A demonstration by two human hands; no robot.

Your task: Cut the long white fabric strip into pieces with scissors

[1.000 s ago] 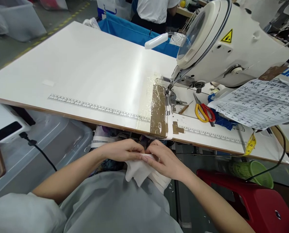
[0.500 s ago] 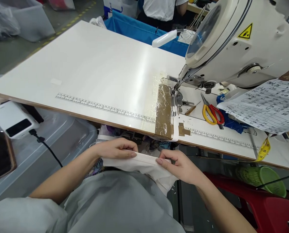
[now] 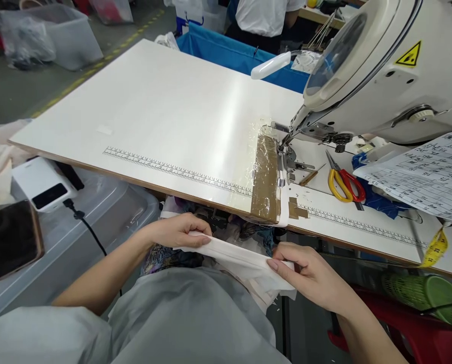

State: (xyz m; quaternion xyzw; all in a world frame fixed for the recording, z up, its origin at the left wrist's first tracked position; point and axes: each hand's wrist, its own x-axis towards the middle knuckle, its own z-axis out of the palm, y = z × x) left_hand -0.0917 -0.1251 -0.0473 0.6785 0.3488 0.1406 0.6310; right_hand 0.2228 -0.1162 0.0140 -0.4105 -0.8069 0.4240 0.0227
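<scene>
Below the front edge of the white sewing table (image 3: 153,116), over my lap, both hands hold a white fabric strip (image 3: 235,254) stretched between them. My left hand (image 3: 178,230) pinches its left end. My right hand (image 3: 311,273) pinches its right end, where more white cloth bunches under the fingers. Patterned dark fabric (image 3: 169,257) lies in my lap beneath the strip. The sewing machine (image 3: 385,76) stands at the right of the table, its needle area (image 3: 286,149) above a brown taped patch (image 3: 266,179).
Yellow and red scissors (image 3: 343,182) and a printed sheet (image 3: 426,174) lie beside the machine. A yellow tape measure (image 3: 434,247) hangs off the edge. A phone (image 3: 13,237) and a white device (image 3: 44,184) rest on a plastic bin at left. A person stands beyond a blue bin (image 3: 233,53).
My hands have drawn apart from a bunched hold, the right sliding rightward, so the white strip is now stretched out between them. The view has shifted a little leftward.
</scene>
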